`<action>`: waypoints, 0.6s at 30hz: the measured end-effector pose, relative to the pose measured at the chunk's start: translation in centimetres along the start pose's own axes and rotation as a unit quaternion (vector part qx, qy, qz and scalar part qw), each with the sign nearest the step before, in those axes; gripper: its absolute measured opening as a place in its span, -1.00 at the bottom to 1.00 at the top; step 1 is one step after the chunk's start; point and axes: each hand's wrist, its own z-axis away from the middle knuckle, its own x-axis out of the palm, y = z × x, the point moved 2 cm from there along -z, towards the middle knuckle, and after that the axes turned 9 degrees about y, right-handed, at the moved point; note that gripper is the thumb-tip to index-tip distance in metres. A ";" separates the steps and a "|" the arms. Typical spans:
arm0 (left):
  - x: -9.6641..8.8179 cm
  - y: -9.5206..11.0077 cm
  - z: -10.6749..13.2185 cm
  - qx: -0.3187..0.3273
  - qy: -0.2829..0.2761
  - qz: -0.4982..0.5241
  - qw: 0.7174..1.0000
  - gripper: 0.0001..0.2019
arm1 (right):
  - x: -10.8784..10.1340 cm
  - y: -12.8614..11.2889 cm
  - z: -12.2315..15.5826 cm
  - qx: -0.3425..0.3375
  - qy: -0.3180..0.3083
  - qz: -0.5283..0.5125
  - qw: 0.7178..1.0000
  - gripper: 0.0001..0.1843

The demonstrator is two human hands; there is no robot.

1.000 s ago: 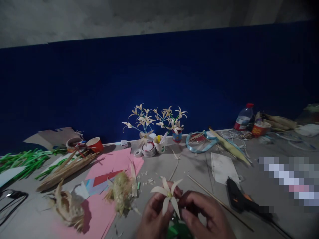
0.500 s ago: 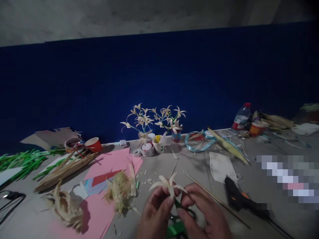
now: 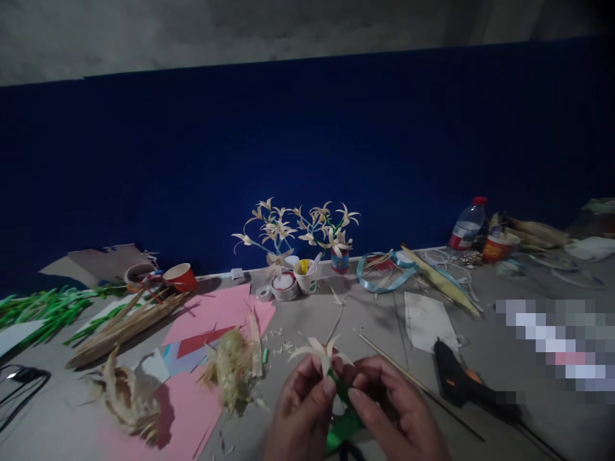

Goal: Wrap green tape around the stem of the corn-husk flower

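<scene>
My left hand (image 3: 305,397) pinches a cream husk-like flower (image 3: 324,355) at its base, petals spread outward above the fingertips. Close beside it, my right hand (image 3: 394,403) has thumb and fingers closed on a green strip (image 3: 342,389) that runs up to the flower's underside. Below the hands is more green material (image 3: 344,428), partly hidden; whether it joins the strip I cannot tell. A thin pale stem (image 3: 334,323) with a small flower at its tip lies just beyond the hands.
Finished flowers (image 3: 277,230) stand in small containers against the blue panel. A black glue gun (image 3: 461,381) and a thin stick (image 3: 408,374) lie to the right. Left are dried husks (image 3: 127,400), pink paper (image 3: 187,410) and green stems (image 3: 43,314). A bottle (image 3: 468,224) stands back right.
My right hand has shifted slightly, and more of the green strip shows between the hands. The flower has tilted a little. Dark scissor-like loops beneath the hands are now mostly covered.
</scene>
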 end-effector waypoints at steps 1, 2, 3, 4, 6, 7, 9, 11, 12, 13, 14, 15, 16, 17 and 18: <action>-0.1 0.0 0.0 0.001 0.003 -0.005 1.000 -0.77 | 0.1 -0.1 0.0 0.005 -0.002 -0.011 1.000 -0.77; -0.1 -0.1 0.0 0.003 0.005 -0.011 1.000 -0.76 | 0.2 -0.1 0.0 0.007 0.000 -0.019 1.000 -0.78; -0.1 -0.1 0.0 0.007 0.007 -0.016 1.000 -0.76 | 0.3 -0.2 0.0 0.004 0.006 -0.022 1.000 -0.78; -0.1 -0.1 0.0 0.010 0.009 -0.021 1.000 -0.75 | 0.4 -0.2 0.0 -0.002 0.012 -0.020 1.000 -0.78; 0.0 -0.2 0.1 0.010 0.019 -0.020 1.000 -0.73 | 0.5 0.0 0.0 -0.009 0.018 -0.011 1.000 -0.81; 0.0 -0.2 0.2 0.011 0.025 -0.018 0.999 -0.72 | 0.6 0.2 0.0 -0.006 0.023 -0.008 1.000 -0.82; 0.0 -0.3 0.2 0.012 0.036 -0.015 0.999 -0.72 | 0.6 0.6 0.1 0.009 0.038 -0.014 0.999 -0.78; 0.0 -0.3 0.3 0.016 0.049 -0.016 0.999 -0.72 | 0.6 0.9 0.1 0.032 0.047 -0.036 0.998 -0.72; 0.0 -0.3 0.3 0.019 0.051 -0.017 0.998 -0.72 | 0.6 1.0 0.1 0.046 0.044 -0.050 0.997 -0.70; 0.1 -0.3 0.4 0.021 0.051 -0.018 0.998 -0.72 | 0.6 1.0 0.1 0.059 0.035 -0.066 0.995 -0.68; 0.1 -0.3 0.4 0.021 0.048 -0.019 0.998 -0.72 | 0.6 0.9 0.0 0.075 0.024 -0.082 0.994 -0.68; 0.2 -0.3 0.4 0.018 0.043 -0.021 0.999 -0.72 | 0.6 0.8 0.0 0.092 0.014 -0.097 0.991 -0.67; 0.3 -0.3 0.4 0.015 0.037 -0.025 0.999 -0.72 | 0.7 0.6 -0.1 0.107 0.003 -0.109 0.988 -0.66; 0.3 -0.4 0.4 0.011 0.031 -0.027 0.999 -0.73 | 0.7 0.4 -0.2 0.118 -0.010 -0.120 0.986 -0.65; 0.3 -0.4 0.4 0.008 0.027 -0.028 0.999 -0.73 | 0.8 0.2 -0.4 0.125 -0.023 -0.129 0.983 -0.65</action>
